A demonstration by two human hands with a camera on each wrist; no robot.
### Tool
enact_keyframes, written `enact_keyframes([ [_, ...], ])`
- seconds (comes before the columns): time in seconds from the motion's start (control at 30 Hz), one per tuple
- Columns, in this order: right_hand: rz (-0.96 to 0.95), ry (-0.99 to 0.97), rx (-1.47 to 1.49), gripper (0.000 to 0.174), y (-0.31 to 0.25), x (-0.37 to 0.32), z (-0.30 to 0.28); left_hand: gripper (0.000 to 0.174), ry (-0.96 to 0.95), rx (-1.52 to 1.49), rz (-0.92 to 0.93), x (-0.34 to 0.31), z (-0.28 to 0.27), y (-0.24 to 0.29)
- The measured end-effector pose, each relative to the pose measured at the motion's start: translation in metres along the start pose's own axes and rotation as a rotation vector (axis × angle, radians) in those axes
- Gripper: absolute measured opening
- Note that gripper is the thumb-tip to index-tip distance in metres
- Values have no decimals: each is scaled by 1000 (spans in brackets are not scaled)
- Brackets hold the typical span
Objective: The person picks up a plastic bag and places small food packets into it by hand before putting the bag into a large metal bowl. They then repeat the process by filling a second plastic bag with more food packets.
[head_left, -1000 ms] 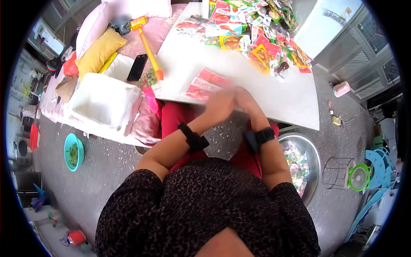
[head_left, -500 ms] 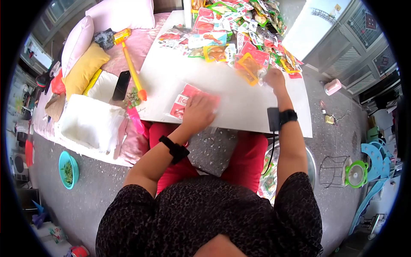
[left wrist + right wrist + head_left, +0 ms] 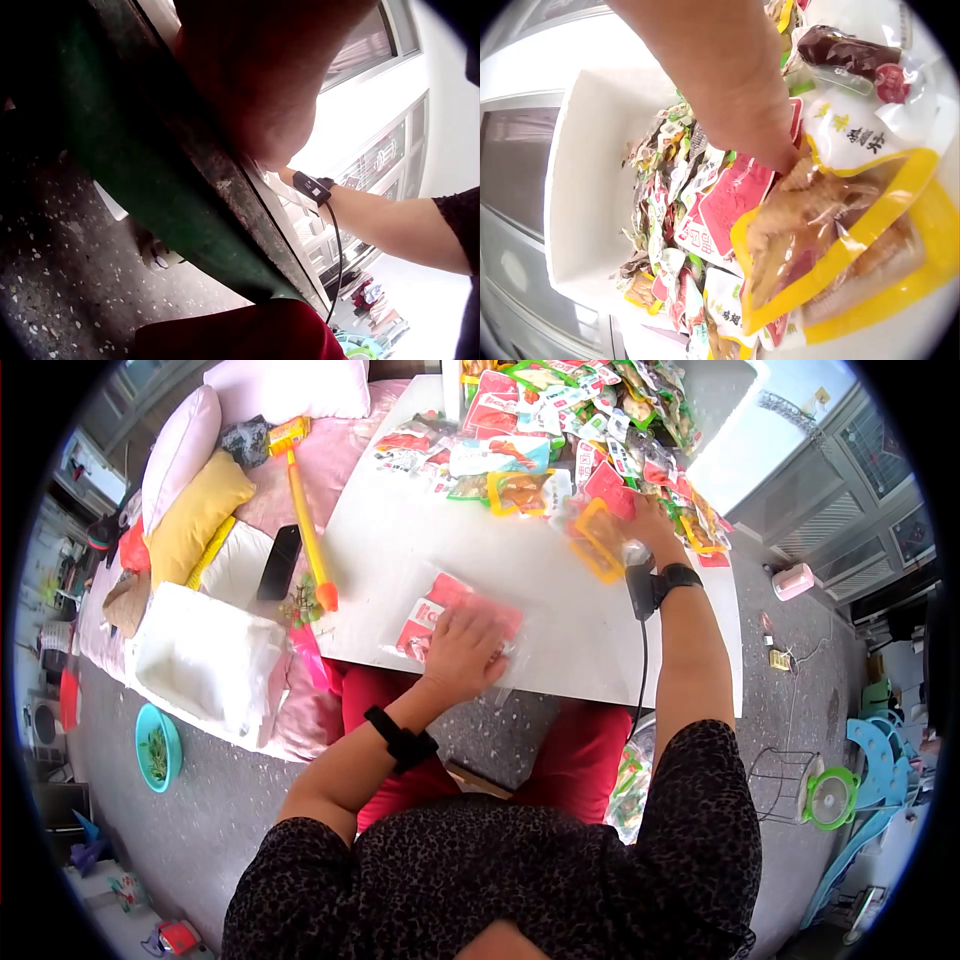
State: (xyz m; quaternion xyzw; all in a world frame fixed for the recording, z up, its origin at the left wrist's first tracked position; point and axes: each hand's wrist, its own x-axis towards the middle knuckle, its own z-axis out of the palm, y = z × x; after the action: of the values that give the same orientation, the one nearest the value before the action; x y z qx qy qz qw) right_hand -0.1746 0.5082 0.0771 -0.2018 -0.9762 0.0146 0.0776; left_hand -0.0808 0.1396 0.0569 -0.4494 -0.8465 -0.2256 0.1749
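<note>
My left hand [image 3: 465, 653] rests with its fingers laid out on a red and white food packet [image 3: 428, 610], which lies on the white table [image 3: 370, 550] near its front edge. Clear plastic shows around that packet. The left wrist view has the dark underside of this hand [image 3: 255, 90] at the table edge. Over at the pile's near right side, my right hand [image 3: 655, 530] reaches down among packets, beside a red packet [image 3: 739, 191] and a yellow-edged packet of brown meat pieces [image 3: 802, 232]. Its fingertips are hidden there, so I cannot tell whether they pinch anything.
Many food packets [image 3: 520, 490] spill across the back of the table from a white foam box [image 3: 592, 165]. To the left, a pink-covered bed holds a white box [image 3: 210, 660], a phone [image 3: 279, 563] and a yellow stick [image 3: 308, 525]. Beneath the table's right side is a basin of packets [image 3: 630, 785].
The hands were together over the red packet at the front; they have parted. My left hand settled on that packet, while the right moved away to the pile and then further in among the packets.
</note>
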Motion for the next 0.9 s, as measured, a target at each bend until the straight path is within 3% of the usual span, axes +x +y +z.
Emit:
enact_keyframes([
  [0.13, 1, 55, 40, 38, -3, -1, 4, 37, -3, -16, -1, -1, -1, 1],
  [0.27, -138, 374, -8, 13, 16, -3, -1, 37, 16, 2, 13, -2, -3, 2],
  [0.4, -84, 461, 197, 17, 8, -28, -44, 37, 40, -9, 2, -3, -3, 4],
  [0.63, -68, 200, 975, 17, -3, -109, -50, 38, 70, 49, 19, -6, -4, 7],
  [0.67, -13, 50, 940, 19, -8, -125, -61, 38, 70, 48, 27, -6, -3, 6],
  [0.8, 74, -83, 1174, 21, -16, -175, -54, 38, 105, 37, -12, -11, 8, 2],
  [0.9, 113, -191, 1099, 23, -18, -203, -51, 38, 144, -4, -38, -12, 3, 18],
])
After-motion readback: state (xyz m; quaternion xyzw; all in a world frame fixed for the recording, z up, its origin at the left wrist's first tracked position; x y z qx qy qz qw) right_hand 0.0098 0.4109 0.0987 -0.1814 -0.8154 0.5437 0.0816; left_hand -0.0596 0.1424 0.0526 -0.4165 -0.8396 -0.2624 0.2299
